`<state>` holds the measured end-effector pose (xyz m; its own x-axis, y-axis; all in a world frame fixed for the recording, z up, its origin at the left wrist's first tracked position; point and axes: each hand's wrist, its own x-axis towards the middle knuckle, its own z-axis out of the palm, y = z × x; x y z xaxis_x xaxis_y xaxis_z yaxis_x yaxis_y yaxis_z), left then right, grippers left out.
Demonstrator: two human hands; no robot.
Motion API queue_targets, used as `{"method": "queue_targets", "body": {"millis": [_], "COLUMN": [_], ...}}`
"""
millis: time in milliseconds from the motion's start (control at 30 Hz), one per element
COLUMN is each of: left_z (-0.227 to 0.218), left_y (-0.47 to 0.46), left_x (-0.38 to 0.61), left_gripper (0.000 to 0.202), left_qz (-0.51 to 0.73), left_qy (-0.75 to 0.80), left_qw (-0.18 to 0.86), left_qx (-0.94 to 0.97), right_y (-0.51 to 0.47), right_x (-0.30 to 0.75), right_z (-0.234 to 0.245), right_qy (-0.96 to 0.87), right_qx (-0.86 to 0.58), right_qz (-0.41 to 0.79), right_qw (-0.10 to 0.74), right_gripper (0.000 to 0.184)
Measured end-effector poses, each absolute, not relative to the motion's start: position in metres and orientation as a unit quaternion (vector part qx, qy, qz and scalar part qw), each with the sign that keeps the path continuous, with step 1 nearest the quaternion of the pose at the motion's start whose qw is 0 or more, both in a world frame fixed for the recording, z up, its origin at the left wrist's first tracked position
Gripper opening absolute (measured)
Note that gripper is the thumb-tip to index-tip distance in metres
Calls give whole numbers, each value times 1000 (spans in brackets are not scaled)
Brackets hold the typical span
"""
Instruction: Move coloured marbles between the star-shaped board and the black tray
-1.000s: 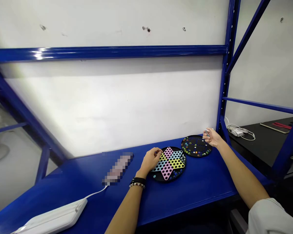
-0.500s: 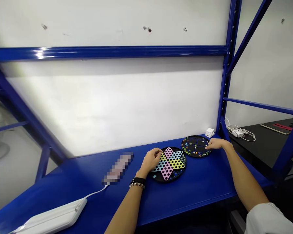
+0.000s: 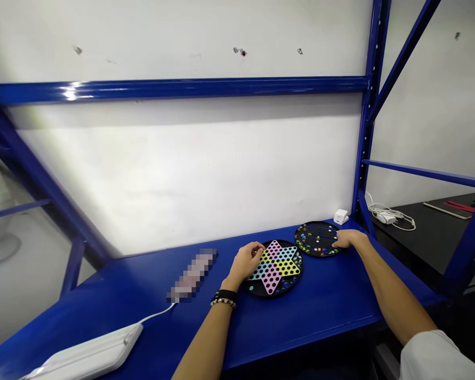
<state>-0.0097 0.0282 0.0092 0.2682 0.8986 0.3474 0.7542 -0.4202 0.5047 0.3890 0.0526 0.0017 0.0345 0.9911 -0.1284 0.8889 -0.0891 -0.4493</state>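
Observation:
A Chinese checkers board (image 3: 272, 268), star-shaped with pink, yellow and light blue points full of black holes, lies on a round black tray (image 3: 257, 290). Blue and pale marbles show in the tray around the star. My left hand (image 3: 245, 262) rests at the star's left edge, thumb and fingers curled together; anything between them is too small to make out. Behind and to the right is a second round black tray (image 3: 320, 239) with several mixed marbles, mostly along its rim. Over its right side my right hand (image 3: 347, 239) reaches down, fingers bunched, their tips partly hidden.
On the blue shelf (image 3: 301, 311) lie a blurred-out flat object (image 3: 193, 274) and a white cable leading to a white power strip (image 3: 91, 353). A white charger (image 3: 341, 216) stands at the back corner. Blue metal posts and a white wall frame the shelf.
My right hand stays at the right side of the marble tray, with its fingers slightly shifted. My left hand keeps its place at the board. The view has tilted a little.

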Motion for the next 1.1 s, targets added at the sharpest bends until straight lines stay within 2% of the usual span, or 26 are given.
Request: {"method": "queue_targets", "body": {"millis": [100, 267, 467, 600, 733, 833, 967, 1100], "left_z": [10, 11, 10, 10, 10, 10, 10, 10], "left_y": [27, 26, 28, 27, 27, 27, 27, 27], "left_x": [-9, -9, -10, -10, -9, -9, -9, -9], "left_gripper": [27, 27, 28, 29, 29, 29, 28, 29], "left_qz": [301, 304, 301, 298, 299, 299, 301, 301], "left_qy": [525, 521, 525, 525, 527, 528, 524, 524], "left_qw": [121, 121, 121, 122, 124, 126, 126, 125], "left_qx": [787, 788, 787, 788, 786, 785, 787, 787], "right_y": [52, 47, 44, 44, 44, 45, 47, 49], "right_x": [376, 357, 345, 348, 359, 365, 364, 353], "right_z": [1, 2, 1, 6, 14, 21, 28, 24], "right_qy": [-647, -649, -662, -671, -678, -633, -498, -343], "right_qx": [-740, -744, -730, -715, -638, -542, -425, -366], "right_qz": [173, 160, 168, 190, 320, 452, 609, 692], "right_qw": [58, 26, 26, 56, 174, 317, 448, 519], "right_gripper": [23, 19, 18, 27, 35, 36, 26, 13]}}
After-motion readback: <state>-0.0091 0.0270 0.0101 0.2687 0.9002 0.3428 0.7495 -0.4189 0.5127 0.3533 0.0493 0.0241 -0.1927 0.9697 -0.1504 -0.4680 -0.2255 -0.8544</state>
